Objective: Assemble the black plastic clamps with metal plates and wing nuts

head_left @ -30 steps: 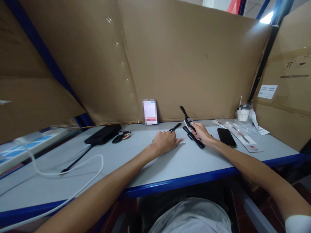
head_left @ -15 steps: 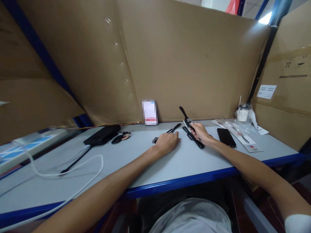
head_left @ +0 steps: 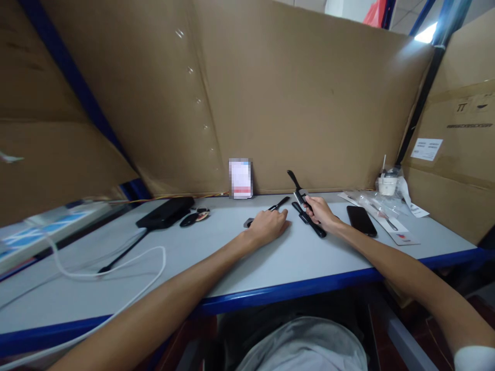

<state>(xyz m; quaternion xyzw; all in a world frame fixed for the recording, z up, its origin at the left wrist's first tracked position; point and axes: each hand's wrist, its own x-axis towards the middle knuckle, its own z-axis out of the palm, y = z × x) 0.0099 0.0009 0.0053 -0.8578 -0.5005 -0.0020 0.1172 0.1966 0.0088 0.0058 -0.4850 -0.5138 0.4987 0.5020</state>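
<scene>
My right hand (head_left: 320, 212) is closed around a black-handled tool (head_left: 303, 194) with a flat grey part, held tilted up above the table; its black end points up and away. Under and beside that hand lies a second long black tool (head_left: 313, 225) on the table. My left hand (head_left: 266, 226) is low over the table with its fingers curled; their undersides are hidden. Behind it lies another black tool (head_left: 280, 203) with a grey end (head_left: 248, 222), partly covered by the hand. Whether my left fingers grip anything does not show.
A blurred-out phone (head_left: 241, 179) leans on the cardboard wall (head_left: 270, 103). To the right are a black phone (head_left: 361, 220), plastic packaging on card (head_left: 398, 234) and a cup (head_left: 387, 183). A black box (head_left: 166, 212), black round object (head_left: 189, 220) and white cable (head_left: 147, 288) are left.
The view has shifted slightly. My left hand has moved a little right over the table. My right hand keeps its hold on the black-handled tool with no clear change.
</scene>
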